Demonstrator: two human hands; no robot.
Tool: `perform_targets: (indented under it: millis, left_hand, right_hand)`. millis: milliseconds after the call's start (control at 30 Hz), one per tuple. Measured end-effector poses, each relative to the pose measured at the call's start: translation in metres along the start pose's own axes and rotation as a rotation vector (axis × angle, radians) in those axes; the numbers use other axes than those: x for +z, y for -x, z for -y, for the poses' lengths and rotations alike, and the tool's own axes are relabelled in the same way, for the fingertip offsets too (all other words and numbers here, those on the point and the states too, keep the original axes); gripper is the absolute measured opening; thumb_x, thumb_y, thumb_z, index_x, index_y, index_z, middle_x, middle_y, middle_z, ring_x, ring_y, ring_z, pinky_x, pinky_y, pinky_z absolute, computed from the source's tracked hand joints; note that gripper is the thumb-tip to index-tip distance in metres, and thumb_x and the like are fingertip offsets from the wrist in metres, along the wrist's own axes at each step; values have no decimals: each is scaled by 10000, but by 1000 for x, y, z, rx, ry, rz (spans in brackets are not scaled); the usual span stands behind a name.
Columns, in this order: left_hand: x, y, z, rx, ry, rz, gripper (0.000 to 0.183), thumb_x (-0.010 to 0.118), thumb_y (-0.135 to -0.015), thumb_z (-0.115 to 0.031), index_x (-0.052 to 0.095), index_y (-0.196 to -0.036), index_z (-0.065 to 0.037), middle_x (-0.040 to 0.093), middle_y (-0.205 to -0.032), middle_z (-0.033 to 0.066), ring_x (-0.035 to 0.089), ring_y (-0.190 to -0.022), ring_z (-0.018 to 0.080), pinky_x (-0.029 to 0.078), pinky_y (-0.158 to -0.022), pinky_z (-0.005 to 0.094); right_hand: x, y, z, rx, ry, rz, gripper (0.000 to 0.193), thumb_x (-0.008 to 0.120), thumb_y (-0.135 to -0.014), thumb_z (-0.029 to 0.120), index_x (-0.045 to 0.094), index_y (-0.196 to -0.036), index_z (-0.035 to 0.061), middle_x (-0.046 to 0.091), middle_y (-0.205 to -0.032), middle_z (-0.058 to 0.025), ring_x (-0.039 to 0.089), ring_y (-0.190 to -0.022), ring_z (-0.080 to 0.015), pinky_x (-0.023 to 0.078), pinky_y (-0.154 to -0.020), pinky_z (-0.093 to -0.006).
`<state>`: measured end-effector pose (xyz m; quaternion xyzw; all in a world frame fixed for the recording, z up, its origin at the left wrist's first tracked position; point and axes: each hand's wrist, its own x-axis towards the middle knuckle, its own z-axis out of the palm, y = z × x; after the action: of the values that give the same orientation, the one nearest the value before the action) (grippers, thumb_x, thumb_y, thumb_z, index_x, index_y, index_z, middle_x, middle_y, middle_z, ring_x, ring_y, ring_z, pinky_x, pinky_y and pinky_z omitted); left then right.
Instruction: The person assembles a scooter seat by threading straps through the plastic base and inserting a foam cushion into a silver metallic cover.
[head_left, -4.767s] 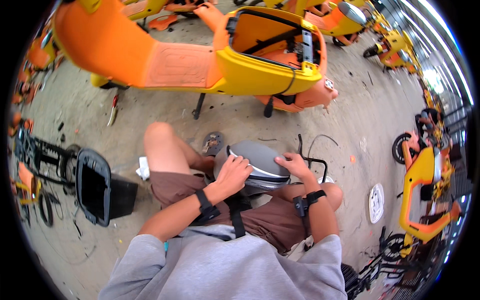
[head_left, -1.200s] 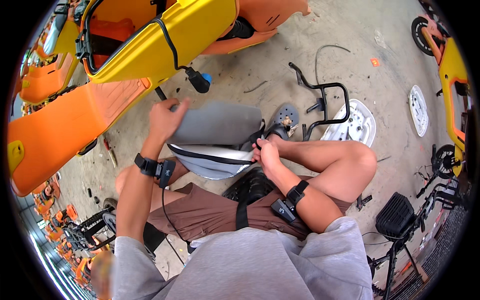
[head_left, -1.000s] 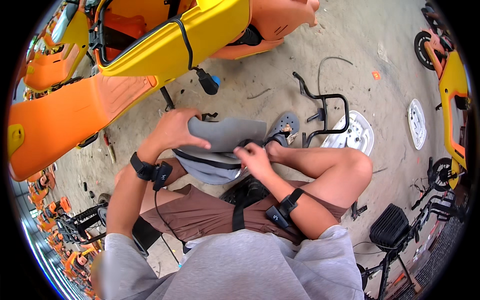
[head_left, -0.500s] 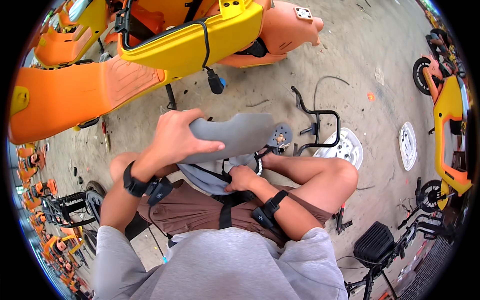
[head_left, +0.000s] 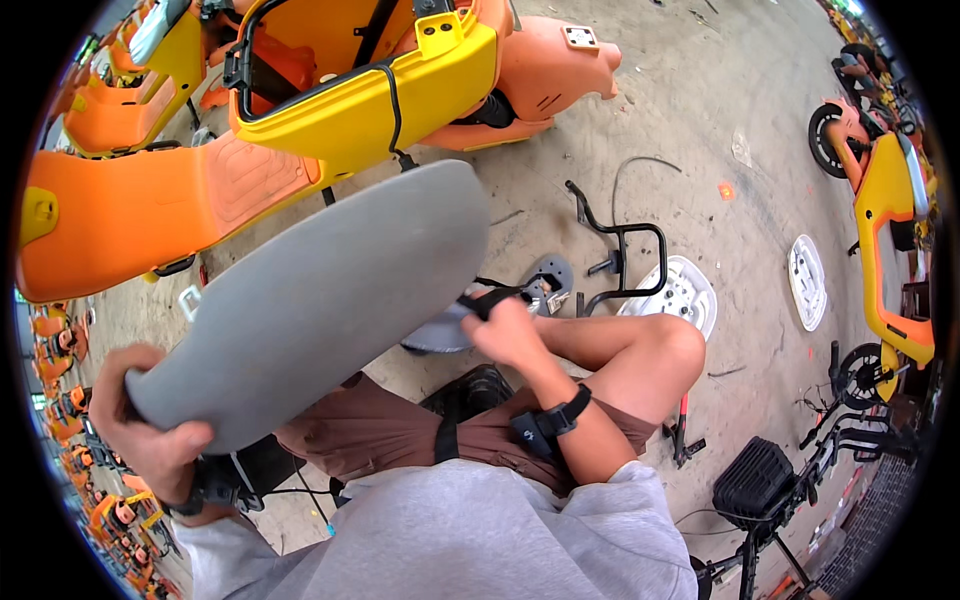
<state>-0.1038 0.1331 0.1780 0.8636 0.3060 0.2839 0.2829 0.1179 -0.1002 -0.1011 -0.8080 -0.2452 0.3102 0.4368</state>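
Left hand (head_left: 150, 425): gripping near-left end of gray panel (head_left: 320, 300), thumb over top face, fingers wrapped round the end.
Gray panel: long, curved, tilted; rises from left hand up and across, far end just beyond and left of right hand.
Right hand (head_left: 512, 332): fingers closed on black strap (head_left: 492, 298).
Gray-white piece (head_left: 440, 337): just left of right hand, mostly hidden under panel.
Clog (head_left: 549, 278): just beyond right hand, on a foot.
Black tube frame (head_left: 625, 255): on floor, right of and beyond right hand.
White shell (head_left: 690, 300): partly under frame, right of right hand.
Yellow-orange scooter (head_left: 400, 115): beyond both hands.
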Motion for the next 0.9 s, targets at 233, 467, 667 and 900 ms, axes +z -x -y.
perform_targets:
  millis: [233, 467, 667, 900]
  left_hand:
    - [-45, 48, 26, -113, 51, -227, 783, 891, -591, -625, 602, -926, 21, 599, -819, 34, 577, -755, 128, 428, -699, 245]
    - [-2, 40, 39, -133, 26, -53, 548, 911, -622, -389, 666, -928, -7, 616, -782, -5, 554, -732, 111, 440, -666, 275]
    - [53, 26, 62, -89, 0, 59, 471, 938, -611, -319, 712, -882, -7, 682, -756, 90, 643, -697, 159, 488, -642, 286]
    - [115, 3, 45, -118, 281, 201, 444, 929, -649, -264, 726, -899, 41, 690, -718, 123, 674, -672, 179, 535, -637, 301]
  right_hand:
    - [-137, 9, 65, 168, -773, -483, 373, 654, -863, 179, 663, -1129, -81, 711, -1000, -134, 661, -880, -235, 516, -817, -360]
    - [-278, 33, 51, -174, -1246, -421, 306, 561, -964, 178, 659, -1136, -55, 726, -1085, -190, 711, -980, -300, 574, -889, -399]
    - [-339, 75, 11, -541, -1294, -736, 342, 463, -966, 189, 656, -1101, -58, 709, -1131, -194, 682, -1053, -323, 548, -939, -440]
    - [-376, 116, 26, -506, -1051, -1269, 202, 487, -758, 142, 603, -864, 15, 646, -980, -103, 634, -949, -263, 525, -888, -392]
